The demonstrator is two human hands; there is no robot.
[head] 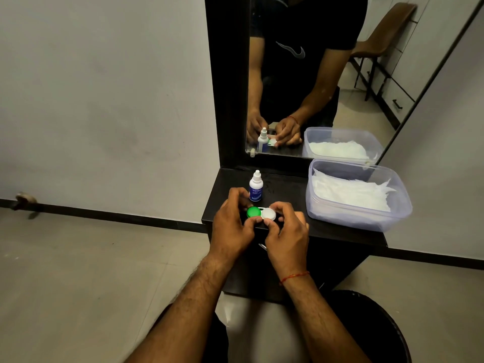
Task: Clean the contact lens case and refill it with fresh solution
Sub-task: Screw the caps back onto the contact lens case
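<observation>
Case [262, 214] is held at the front edge of the desk [288, 184], toward its left corner, between both hands. Left hand [230, 224] is curled round the green cap [253, 212] end, right hand [286, 231] round the white cap [269, 214] end. Thumbs are laid on the near side and fingers [237, 196] are wrapped over the far side. Whether the case rests on the desk or is lifted just off it cannot be told. Both caps are seen on, so unscrewing is judged the step in hand and the task barely begun.

Handling, as judged: small, light, stiff moulded plastic, smooth and likely slippery once wet. The thin bridge between the wells is taken as the weak spot and is not to be twisted. One well is best pinched by its body while the cap rim is turned by the other hand. Old fluid may be inside, so the case is to be kept level.

Bottle [256, 186] stands upright and capped just behind the case. Tub [400, 205] with tissue [351, 192] is set at the right edge, apart from the hands.
</observation>
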